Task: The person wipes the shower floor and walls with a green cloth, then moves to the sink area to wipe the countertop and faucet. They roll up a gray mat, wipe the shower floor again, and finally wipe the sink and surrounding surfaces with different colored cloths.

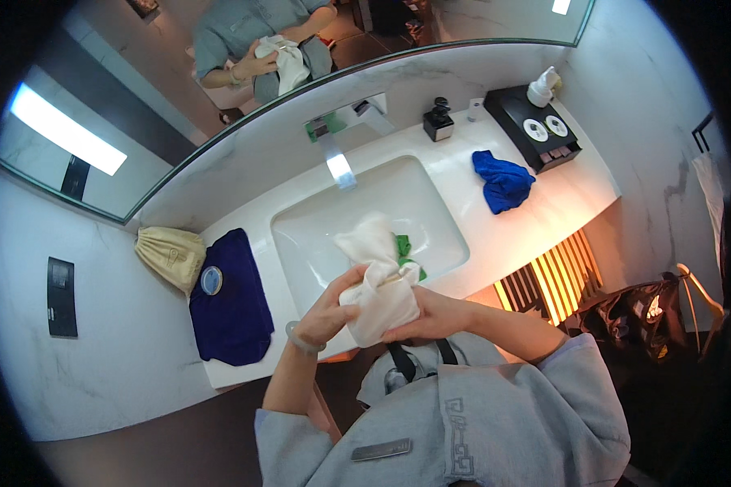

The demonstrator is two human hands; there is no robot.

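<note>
Above the front of the white basin [444,225], both hands hold a white cloth [381,310] bunched around something mostly covered. A thin rim shows through a fold, but what the wrapped thing is I cannot tell. My left hand [335,307] grips the bundle from the left, fingers and thumb curled around its side. My right hand [435,313] supports it on the right, thumb along the lower edge. A loose end of the cloth sticks up over the basin. Just behind it, a green cloth [404,245] is partly hidden in the basin.
A wall-mounted tap [335,152] juts over the basin. Rightward on the counter are a blue cloth [503,181], a black pump bottle [438,122] and a black amenity box [524,122]. Leftward lie a dark blue towel [231,316], a small round tin [211,280] and a cream drawstring pouch [170,255].
</note>
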